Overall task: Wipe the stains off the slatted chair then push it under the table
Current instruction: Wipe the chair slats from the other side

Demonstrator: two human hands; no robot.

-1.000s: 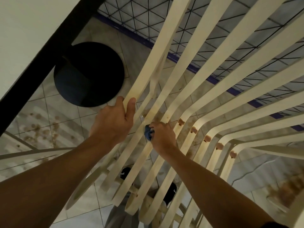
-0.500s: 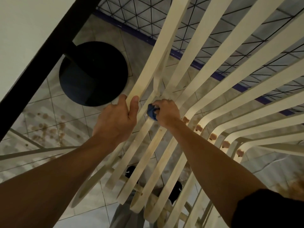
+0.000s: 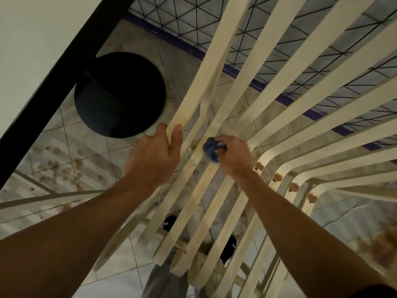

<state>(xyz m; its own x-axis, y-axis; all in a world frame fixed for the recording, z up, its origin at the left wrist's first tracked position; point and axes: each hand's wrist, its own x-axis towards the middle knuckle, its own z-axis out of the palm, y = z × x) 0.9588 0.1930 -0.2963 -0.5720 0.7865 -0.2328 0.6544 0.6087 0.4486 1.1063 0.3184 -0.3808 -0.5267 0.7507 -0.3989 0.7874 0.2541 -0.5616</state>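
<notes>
Slatted chair, pale wood, fills the view directly under both hands, its long slats running away from the fingertips and bending sharply just right of the right hand. The left hand grips the outermost slat, fingers curled round its far edge and the thumb lying on its top face. The right hand's fingers are bunched tight round a small blue cloth, which presses on a slat just right of the left thumb. A wet smear shines on the wood between the thumb and the cloth. Brown stains sit at the slat bends, beginning just beyond the right wrist and running on to the right.

Up and left of the left fingers, the table shows its white top and black edge, with its round black base on the tiled floor just beyond the knuckles. Brown spots speckle the tiles left of that hand. Past the fingertips, a black wire grid shows behind the slats. Black shoes show through the slats below the forearms.
</notes>
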